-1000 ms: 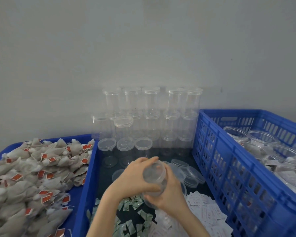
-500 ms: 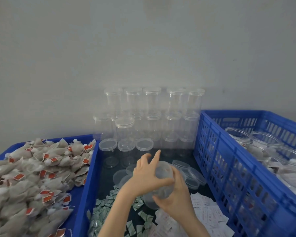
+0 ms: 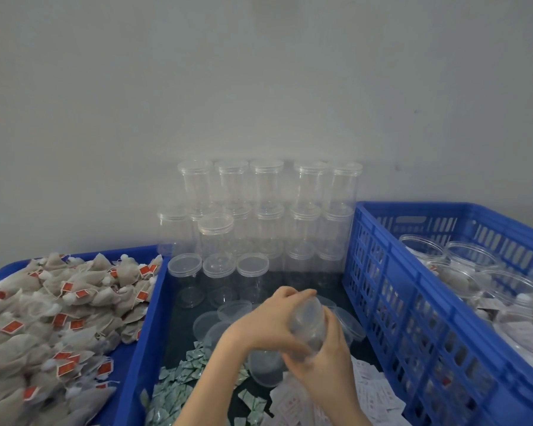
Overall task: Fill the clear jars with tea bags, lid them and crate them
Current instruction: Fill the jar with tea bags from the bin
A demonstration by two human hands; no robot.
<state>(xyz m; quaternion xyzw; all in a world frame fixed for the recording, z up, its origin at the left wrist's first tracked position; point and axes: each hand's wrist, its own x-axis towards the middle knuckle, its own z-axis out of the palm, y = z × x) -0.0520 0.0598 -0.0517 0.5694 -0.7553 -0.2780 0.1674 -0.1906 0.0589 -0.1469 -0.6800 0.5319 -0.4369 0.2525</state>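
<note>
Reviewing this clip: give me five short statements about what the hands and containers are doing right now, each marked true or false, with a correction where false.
1. Both hands grip one clear plastic jar. True: the left hand is at its upper end, and the right hand holds it from below.
2. The pile of grey tea bags with red tags lies right of the hands. False: it lies on their left, in the shallow blue tray.
3. The tall blue slatted crate is empty. False: it holds jars.
4. Empty clear lidded jars stand stacked against the wall. True.
5. The held jar is packed with tea bags. False: it looks empty.
</note>
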